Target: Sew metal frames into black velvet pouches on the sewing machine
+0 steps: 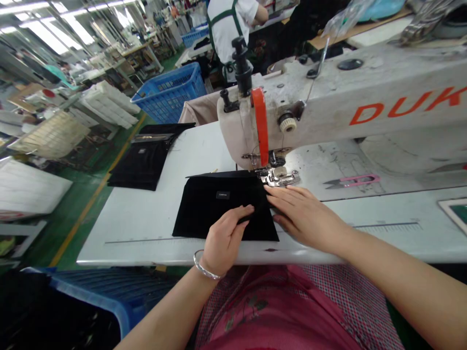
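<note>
A flat black fabric panel point(197, 209) with a small label point(223, 195) lies on the sewing machine's bed, its upper right corner at the presser foot point(280, 177). On the panel's lower middle rests my left hand point(226, 233), thumb and fingers closed on the cloth; a silver bangle circles that wrist. My right hand point(304, 214) lies flat with fingers stretched out along the panel's right edge, fingertips just below the presser foot. The sewing machine point(328, 107) has an orange guard point(260, 126) by its needle area.
Pink thread snips point(352, 181) lie right of the presser foot. More black fabric pieces point(140, 163) sit at the table's left end. Blue crates stand behind point(171, 92) and at lower left point(120, 301). A person point(233, 29) in a white top works beyond the machine.
</note>
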Demonstrator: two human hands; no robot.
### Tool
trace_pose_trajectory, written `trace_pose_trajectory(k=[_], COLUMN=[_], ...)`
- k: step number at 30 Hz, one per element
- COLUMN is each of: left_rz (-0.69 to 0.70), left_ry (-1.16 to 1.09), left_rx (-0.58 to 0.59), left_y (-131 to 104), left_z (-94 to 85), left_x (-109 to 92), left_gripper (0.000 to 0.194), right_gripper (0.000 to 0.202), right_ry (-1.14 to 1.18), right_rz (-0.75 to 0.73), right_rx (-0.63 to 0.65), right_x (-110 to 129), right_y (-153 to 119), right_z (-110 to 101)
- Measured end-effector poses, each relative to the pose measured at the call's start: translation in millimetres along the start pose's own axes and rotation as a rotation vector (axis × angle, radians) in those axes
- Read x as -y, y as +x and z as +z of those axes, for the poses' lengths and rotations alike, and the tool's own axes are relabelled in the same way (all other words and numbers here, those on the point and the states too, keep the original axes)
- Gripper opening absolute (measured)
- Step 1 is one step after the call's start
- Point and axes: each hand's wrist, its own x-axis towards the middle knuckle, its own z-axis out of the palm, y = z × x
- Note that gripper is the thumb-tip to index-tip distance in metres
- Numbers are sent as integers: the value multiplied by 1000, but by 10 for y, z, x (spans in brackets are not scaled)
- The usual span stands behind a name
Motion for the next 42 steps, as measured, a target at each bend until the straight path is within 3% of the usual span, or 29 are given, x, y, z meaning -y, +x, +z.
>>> trace_pose_trajectory(k=[4,6,9,13,17,19,24,27,33,37,42], left_rz=[-34,-60,-78,-70,-26,66,432,479,473,404,450], left_ry=[7,12,31,44,71,104,363,476,393,295,333], left_rx=[-52,-76,-91,-92,-126,-75,281,370,242,131,216], left_y=[6,9,9,2,23,51,116,121,99,67,28], left_z=[-14,-20,-20,-22,-87,-133,-129,-52,22,29,97], left_x=[-6,-4,-1,-8,-48,-72,-63,-34,-100,-140,-93], left_gripper=[29,28,27,27,28,32,42,39,31,36,37], right_gripper=[18,19,28,22,19,18,20,19,17,19,17], right_ry=[109,168,197,162,168,159,169,209,262,248,244], right_rz=[-1,1,16,-34,-106,-113,-160,-142,-78,-100,-135], right_rx=[-16,4,-39,-153,-146,-131,-110,-129,-110,-82,-104], right_x=[93,192,320,360,336,329,322,324,330,325,337], right_y=[-120,-239,-375,-416,-399,-400,-407,-396,-386,-392,-404], right_z=[-131,-167,-87,108,136,111,102,114,119,129,128])
